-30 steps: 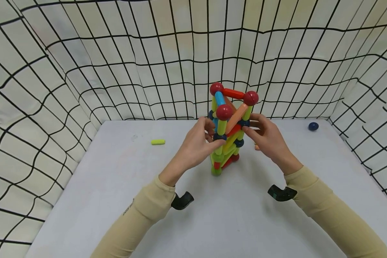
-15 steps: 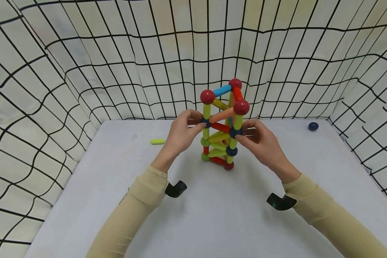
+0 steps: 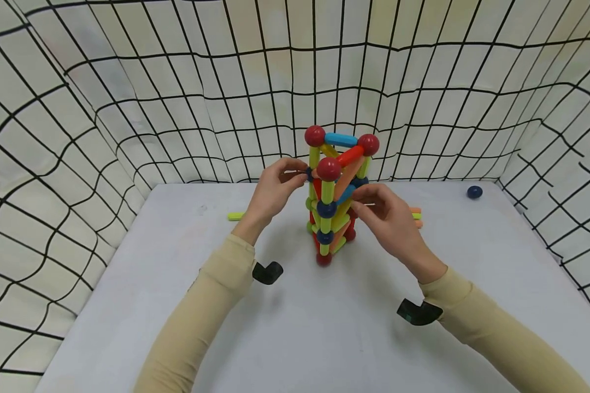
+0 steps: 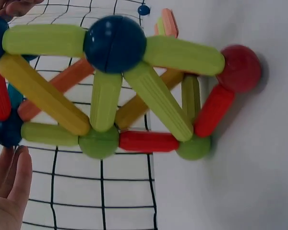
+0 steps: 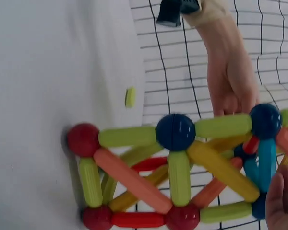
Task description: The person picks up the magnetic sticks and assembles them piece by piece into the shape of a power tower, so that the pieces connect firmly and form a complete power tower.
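Observation:
A tall tower of magnetic building sticks and balls (image 3: 327, 191) stands upright on the white table, with red balls on top and dark blue balls partway down. My left hand (image 3: 270, 191) pinches a dark blue ball (image 4: 8, 131) at the tower's back left, between thumb and fingertips. My right hand (image 3: 388, 221) is at the right side, fingertips close to a blue stick (image 3: 346, 194) and the back right ball (image 3: 361, 181). In the right wrist view its extended fingers (image 5: 276, 191) lie beside a blue ball; whether they touch it I cannot tell.
A loose yellow-green stick (image 3: 235, 216) lies behind my left wrist. Beyond my right hand lie several orange and green sticks (image 3: 416, 216), partly hidden. A dark blue ball (image 3: 474, 192) rests near the back right corner. Black grid netting (image 3: 255, 98) over white sheeting encloses the table.
The tower has turned in place; its right front corner now faces me. My left hand stays with its ball. My right hand has come off the ball it was holding.

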A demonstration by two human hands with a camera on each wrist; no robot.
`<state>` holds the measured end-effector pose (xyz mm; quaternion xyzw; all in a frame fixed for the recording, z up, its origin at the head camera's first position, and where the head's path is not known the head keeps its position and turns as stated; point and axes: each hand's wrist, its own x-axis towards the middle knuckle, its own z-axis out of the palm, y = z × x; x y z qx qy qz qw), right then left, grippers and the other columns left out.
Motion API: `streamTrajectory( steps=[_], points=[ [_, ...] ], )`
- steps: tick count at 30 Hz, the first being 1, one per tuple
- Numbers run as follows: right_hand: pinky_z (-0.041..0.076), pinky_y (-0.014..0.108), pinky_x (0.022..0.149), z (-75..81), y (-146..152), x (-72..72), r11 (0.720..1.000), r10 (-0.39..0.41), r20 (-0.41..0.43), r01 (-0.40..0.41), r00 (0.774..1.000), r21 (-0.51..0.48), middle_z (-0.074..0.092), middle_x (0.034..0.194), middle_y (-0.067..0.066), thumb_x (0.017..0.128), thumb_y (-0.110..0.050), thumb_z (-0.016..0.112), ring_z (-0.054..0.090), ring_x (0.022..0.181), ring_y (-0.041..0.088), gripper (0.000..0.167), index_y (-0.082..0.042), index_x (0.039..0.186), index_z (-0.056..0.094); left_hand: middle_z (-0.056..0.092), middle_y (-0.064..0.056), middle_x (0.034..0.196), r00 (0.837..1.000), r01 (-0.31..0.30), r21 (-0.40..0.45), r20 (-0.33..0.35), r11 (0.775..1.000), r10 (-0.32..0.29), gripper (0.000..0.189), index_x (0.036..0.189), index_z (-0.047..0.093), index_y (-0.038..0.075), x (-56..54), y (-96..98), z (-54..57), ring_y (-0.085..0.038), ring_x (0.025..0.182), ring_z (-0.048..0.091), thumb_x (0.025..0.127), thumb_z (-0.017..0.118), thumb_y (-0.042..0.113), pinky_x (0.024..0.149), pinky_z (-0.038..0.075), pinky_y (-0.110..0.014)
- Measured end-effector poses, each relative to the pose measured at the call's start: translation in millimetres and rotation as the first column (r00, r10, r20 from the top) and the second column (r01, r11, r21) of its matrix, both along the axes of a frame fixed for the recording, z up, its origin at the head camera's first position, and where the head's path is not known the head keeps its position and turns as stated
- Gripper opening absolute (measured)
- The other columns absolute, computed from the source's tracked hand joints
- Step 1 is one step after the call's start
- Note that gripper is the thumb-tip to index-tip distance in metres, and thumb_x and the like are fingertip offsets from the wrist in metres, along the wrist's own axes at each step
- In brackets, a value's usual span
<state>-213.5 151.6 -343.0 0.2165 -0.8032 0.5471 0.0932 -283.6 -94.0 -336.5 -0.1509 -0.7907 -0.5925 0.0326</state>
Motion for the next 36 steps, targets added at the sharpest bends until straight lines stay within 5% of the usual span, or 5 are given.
streamTrajectory(
  steps=[5,12,22,28,36],
  points=[
    [0.049,0.034,0.098,-2.6,9,-15.0,0.990,-0.135,-0.034,0.136,0.990,0.035,0.051,0.132,0.011,0.098,-0.013,0.059,0.054,0.119,0.025,0.038,-0.001,0.132,0.049,0.061,-0.006,0.124,1.000,0.010,-0.077,0.016,0.997,-0.008,0.030,0.125,0.060,0.009,-4.4,-26.1,-10.9,-0.021,0.117,0.059,0.097,0.063,0.019,0.101,0.047,-0.038],
    [0.045,0.046,0.102,-6.0,21,-22.2,0.988,-0.095,0.004,0.094,0.995,0.119,0.045,0.144,0.009,0.099,-0.016,0.058,0.046,0.130,0.026,0.049,-0.006,0.144,0.042,0.058,-0.009,0.132,0.992,-0.002,-0.225,0.123,0.974,0.030,0.034,0.129,0.059,0.007,-18.6,-74.5,-39.3,-0.025,0.123,0.053,0.098,0.060,0.022,0.104,0.041,-0.044],
    [0.045,0.047,0.103,-3.6,23,-21.5,0.990,-0.038,0.034,0.033,0.999,0.137,0.044,0.143,0.010,0.099,-0.015,0.059,0.048,0.129,0.027,0.051,-0.005,0.145,0.040,0.036,-0.018,0.153,0.942,-0.059,-0.465,0.266,0.884,0.203,0.042,0.142,0.049,0.006,-19.7,-130.0,-79.1,-0.035,0.145,0.023,0.101,0.046,0.016,0.115,0.023,-0.053],
    [0.043,0.048,0.104,-3.1,23,-21.3,0.992,-0.027,0.058,0.019,0.998,0.126,0.044,0.143,0.011,0.099,-0.014,0.059,0.047,0.129,0.027,0.051,-0.006,0.145,0.040,0.048,-0.020,0.143,0.927,-0.047,-0.495,0.302,0.868,0.223,0.040,0.139,0.051,0.003,-15.2,-141.7,-90.5,-0.036,0.132,0.042,0.101,0.046,0.013,0.104,0.040,-0.048],
    [0.044,0.047,0.103,-3.8,25,-23.4,0.991,-0.028,0.055,0.021,0.998,0.129,0.044,0.144,0.010,0.099,-0.015,0.059,0.049,0.128,0.027,0.051,-0.006,0.145,0.040,0.060,-0.020,0.121,0.953,0.024,-0.544,0.267,0.839,0.146,0.030,0.123,0.062,0.001,-13.7,-128.3,-90.9,-0.032,0.108,0.057,0.094,0.061,0.011,0.081,0.050,-0.036]
  ],
)
